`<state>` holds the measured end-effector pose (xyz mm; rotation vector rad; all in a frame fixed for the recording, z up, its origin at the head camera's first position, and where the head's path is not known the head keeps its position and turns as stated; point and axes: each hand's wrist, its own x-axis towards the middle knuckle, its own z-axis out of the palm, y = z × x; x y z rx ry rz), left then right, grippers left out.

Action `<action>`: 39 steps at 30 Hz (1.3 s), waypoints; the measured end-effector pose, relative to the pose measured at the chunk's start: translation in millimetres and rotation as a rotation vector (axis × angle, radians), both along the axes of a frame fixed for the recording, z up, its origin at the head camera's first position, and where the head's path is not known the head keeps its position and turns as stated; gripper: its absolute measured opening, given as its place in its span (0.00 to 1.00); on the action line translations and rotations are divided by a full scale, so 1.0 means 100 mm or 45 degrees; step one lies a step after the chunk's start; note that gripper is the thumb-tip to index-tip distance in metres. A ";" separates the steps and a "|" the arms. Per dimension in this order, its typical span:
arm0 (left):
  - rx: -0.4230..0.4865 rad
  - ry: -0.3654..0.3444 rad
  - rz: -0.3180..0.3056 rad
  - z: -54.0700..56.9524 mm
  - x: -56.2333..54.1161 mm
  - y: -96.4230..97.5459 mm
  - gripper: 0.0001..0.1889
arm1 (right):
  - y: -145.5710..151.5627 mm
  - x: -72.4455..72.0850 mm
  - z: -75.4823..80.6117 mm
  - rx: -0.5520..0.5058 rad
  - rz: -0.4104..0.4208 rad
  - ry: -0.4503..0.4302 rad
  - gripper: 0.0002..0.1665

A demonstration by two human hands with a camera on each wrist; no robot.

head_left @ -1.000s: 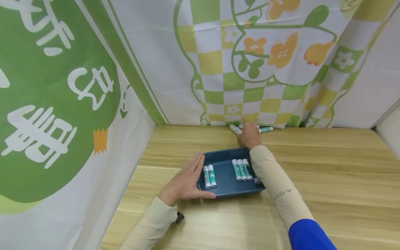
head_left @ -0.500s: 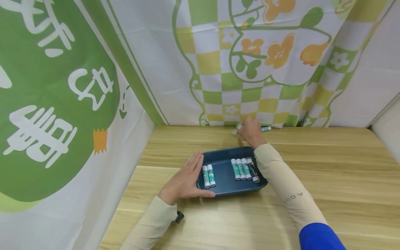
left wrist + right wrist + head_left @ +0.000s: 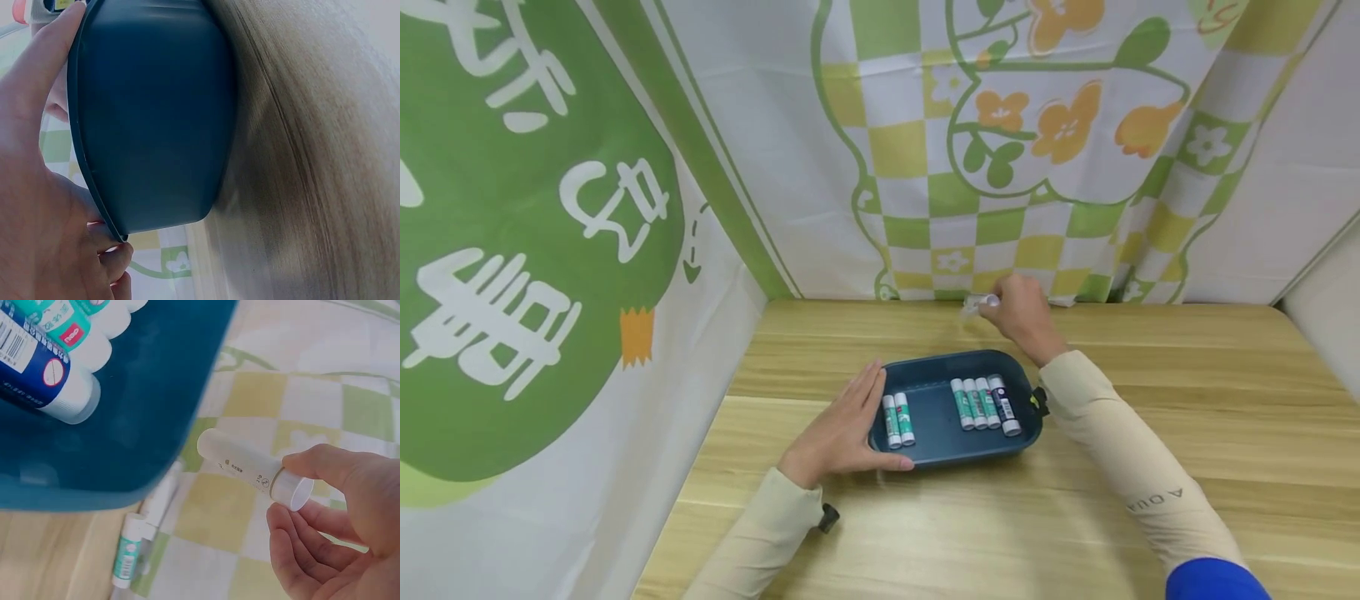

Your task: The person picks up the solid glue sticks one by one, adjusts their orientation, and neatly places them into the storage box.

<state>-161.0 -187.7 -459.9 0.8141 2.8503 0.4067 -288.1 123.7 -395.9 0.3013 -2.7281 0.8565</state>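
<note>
The white tube (image 3: 247,462) is at the far edge of the desk (image 3: 1187,375), where the right hand (image 3: 1024,312) pinches one end between thumb and fingers. It looks light, stiff and smooth, likely to roll; its middle should give a steadier hold. In from that edge, the left hand (image 3: 841,433) grips the left end of the tray (image 3: 934,425); inside lie green sticks (image 3: 977,406) and a navy stick (image 3: 1005,408).

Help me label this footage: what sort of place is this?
Likely a fabric-lined tabletop workspace: a wood-grain table, green, yellow and white checkered fabric and a dark-blue rectangular tray.
</note>
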 end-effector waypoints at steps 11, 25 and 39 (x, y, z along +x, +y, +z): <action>0.012 -0.003 -0.006 0.01 -0.01 0.00 0.73 | 0.04 0.32 0.18 -0.024 0.052 0.094 0.09; 0.022 -0.024 0.002 0.01 -0.01 0.00 0.73 | -0.02 0.78 0.19 0.028 0.077 0.110 0.13; 0.010 -0.029 0.004 0.03 0.00 0.00 0.73 | -0.09 1.16 -0.04 0.026 0.125 0.088 0.13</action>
